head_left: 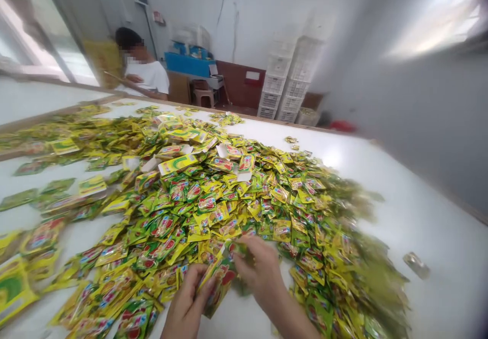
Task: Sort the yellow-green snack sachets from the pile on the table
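Above a white table (434, 217), the left hand (186, 298) grips a long yellow-green card box (221, 279). The right hand (263, 268) is at its top, grip hidden. Stuffing in flat, shiny yellow-green packets (282, 231) seems underway; next needs steady holding.

Pretty bright overall, tbh, but the white tabletop (430, 202) has glare near its far right corner, and sachets (366, 263) rightward get smeary.

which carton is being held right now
The carton gripped in the left hand, with the right hand at its upper end; the other cartons lie among the packets.
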Demonstrator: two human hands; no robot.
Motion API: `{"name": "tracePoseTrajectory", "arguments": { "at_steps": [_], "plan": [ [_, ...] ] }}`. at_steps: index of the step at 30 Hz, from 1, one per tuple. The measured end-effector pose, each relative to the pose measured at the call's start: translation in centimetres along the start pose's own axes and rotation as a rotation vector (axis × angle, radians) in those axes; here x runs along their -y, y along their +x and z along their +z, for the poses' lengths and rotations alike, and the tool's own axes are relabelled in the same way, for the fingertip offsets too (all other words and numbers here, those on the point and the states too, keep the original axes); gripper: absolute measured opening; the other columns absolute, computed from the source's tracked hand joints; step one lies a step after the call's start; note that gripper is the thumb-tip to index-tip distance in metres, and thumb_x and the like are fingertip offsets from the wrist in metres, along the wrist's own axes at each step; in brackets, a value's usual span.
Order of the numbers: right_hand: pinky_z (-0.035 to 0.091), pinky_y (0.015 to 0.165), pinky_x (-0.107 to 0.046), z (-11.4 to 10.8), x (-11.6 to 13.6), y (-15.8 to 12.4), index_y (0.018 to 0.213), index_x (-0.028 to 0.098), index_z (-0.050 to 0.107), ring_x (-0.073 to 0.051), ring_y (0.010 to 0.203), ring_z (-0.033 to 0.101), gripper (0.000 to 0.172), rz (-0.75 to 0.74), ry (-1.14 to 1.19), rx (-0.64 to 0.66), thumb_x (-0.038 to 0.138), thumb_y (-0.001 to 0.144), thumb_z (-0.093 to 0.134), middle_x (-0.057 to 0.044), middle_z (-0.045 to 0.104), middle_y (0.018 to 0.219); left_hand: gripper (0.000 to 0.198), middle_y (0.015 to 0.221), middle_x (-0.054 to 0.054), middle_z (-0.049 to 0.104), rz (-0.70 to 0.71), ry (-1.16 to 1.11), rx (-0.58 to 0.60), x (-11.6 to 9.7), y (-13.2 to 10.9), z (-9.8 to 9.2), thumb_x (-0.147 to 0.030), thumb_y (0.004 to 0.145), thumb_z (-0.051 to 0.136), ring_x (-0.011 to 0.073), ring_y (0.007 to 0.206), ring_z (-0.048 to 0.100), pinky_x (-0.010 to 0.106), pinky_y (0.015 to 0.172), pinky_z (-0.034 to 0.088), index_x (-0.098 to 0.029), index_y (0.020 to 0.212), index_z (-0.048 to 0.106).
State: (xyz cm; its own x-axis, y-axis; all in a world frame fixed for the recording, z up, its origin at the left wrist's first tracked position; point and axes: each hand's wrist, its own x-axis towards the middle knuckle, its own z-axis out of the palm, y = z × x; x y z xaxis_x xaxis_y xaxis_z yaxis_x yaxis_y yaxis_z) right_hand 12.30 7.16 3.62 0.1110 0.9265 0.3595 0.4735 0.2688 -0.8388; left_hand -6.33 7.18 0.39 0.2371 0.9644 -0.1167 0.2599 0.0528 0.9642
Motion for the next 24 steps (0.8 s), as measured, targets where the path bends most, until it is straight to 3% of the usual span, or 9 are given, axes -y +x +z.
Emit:
{"name": "tracePoseTrajectory", "arguments": {
  "at_steps": [3,6,9,11,14,17,19,22,24],
  "plan": [
    [0.044,0.066,-0.024,-1.2,-0.3,0.0,0.090,0.021,0.070,-0.016,0.074,0.058,0.022,0.073,-0.018,0.050,0.009,0.076,0.059,-0.001,0.063,0.082,0.030,0.086,0.002,0.069,0.013,-0.006,-0.048,0.7,-0.1,0.8,-0.052,0.086,0.055,0.0227,0.083,0.064,0.029,0.072,0.052,-0.024,0.097,0.058],
    [0.044,0.068,-0.023,-2.7,0.6,0.4,0.083,0.022,0.071,-0.015,0.075,0.058,0.024,0.057,-0.041,0.202,0.005,0.072,0.057,0.001,0.063,0.079,0.030,0.088,0.003,0.068,0.031,-0.002,-0.074,1.0,-0.8,2.3,-0.051,0.085,0.057,0.0230,0.084,0.064,0.028,0.072,0.053,-0.024,0.097,0.059],
    [0.045,0.072,-0.024,-4.2,1.7,0.5,0.086,0.025,0.073,-0.017,0.080,0.060,0.030,-0.047,-0.076,0.454,0.003,0.071,0.059,0.002,0.065,0.081,0.029,0.090,0.003,0.069,0.051,-0.054,-0.002,0.9,-1.7,3.9,-0.049,0.083,0.060,0.0242,0.089,0.064,0.029,0.077,0.053,-0.025,0.100,0.063],
    [0.046,0.073,-0.025,-4.7,2.0,0.3,0.094,0.027,0.072,-0.018,0.082,0.062,0.033,-0.041,-0.092,0.544,0.003,0.072,0.065,0.002,0.066,0.085,0.031,0.087,0.002,0.070,0.034,-0.126,0.088,0.8,-2.1,4.6,-0.047,0.080,0.065,0.0249,0.089,0.064,0.030,0.079,0.053,-0.025,0.101,0.065],
    [0.045,0.069,-0.026,-4.3,1.6,-0.5,0.099,0.027,0.069,-0.018,0.078,0.062,0.032,0.028,-0.088,0.455,0.009,0.074,0.072,0.002,0.067,0.084,0.035,0.088,0.002,0.071,-0.042,-0.256,0.194,1.0,-2.0,4.5,-0.044,0.074,0.072,0.0240,0.086,0.064,0.030,0.076,0.052,-0.023,0.102,0.067],
    [0.045,0.074,-0.029,-3.3,0.7,-1.2,0.082,0.026,0.073,-0.019,0.084,0.058,0.007,-0.057,-0.124,0.370,0.018,0.080,0.073,0.000,0.064,0.084,0.030,0.090,0.003,0.072,-0.070,-0.297,0.237,1.4,-1.7,3.9,-0.041,0.074,0.074,0.0235,0.087,0.064,0.029,0.077,0.052,-0.021,0.096,0.069],
    [0.045,0.084,-0.034,-2.9,0.6,-1.6,0.073,0.025,0.074,-0.022,0.099,0.053,0.011,-0.125,-0.205,0.439,0.025,0.084,0.071,-0.004,0.064,0.098,0.029,0.094,0.004,0.073,-0.064,-0.286,0.234,1.6,-1.5,3.6,-0.039,0.074,0.075,0.0260,0.097,0.064,0.032,0.085,0.051,-0.020,0.095,0.069],
    [0.041,0.096,-0.038,-3.1,0.8,-2.4,0.078,0.025,0.076,-0.024,0.112,0.047,0.011,-0.117,-0.233,0.614,0.032,0.085,0.071,-0.005,0.060,0.112,0.037,0.106,0.005,0.073,-0.073,-0.291,0.234,1.5,-1.4,3.5,-0.037,0.072,0.076,0.0281,0.104,0.063,0.035,0.093,0.050,-0.020,0.104,0.069],
    [0.038,0.101,-0.038,-3.3,0.7,-3.1,0.088,0.026,0.076,-0.024,0.115,0.048,0.009,-0.075,-0.144,0.592,0.033,0.084,0.072,-0.005,0.059,0.116,0.035,0.106,0.006,0.074,-0.091,-0.290,0.261,1.3,-1.6,3.5,-0.038,0.074,0.074,0.0274,0.099,0.065,0.037,0.093,0.050,-0.020,0.103,0.070]
  ]
}}
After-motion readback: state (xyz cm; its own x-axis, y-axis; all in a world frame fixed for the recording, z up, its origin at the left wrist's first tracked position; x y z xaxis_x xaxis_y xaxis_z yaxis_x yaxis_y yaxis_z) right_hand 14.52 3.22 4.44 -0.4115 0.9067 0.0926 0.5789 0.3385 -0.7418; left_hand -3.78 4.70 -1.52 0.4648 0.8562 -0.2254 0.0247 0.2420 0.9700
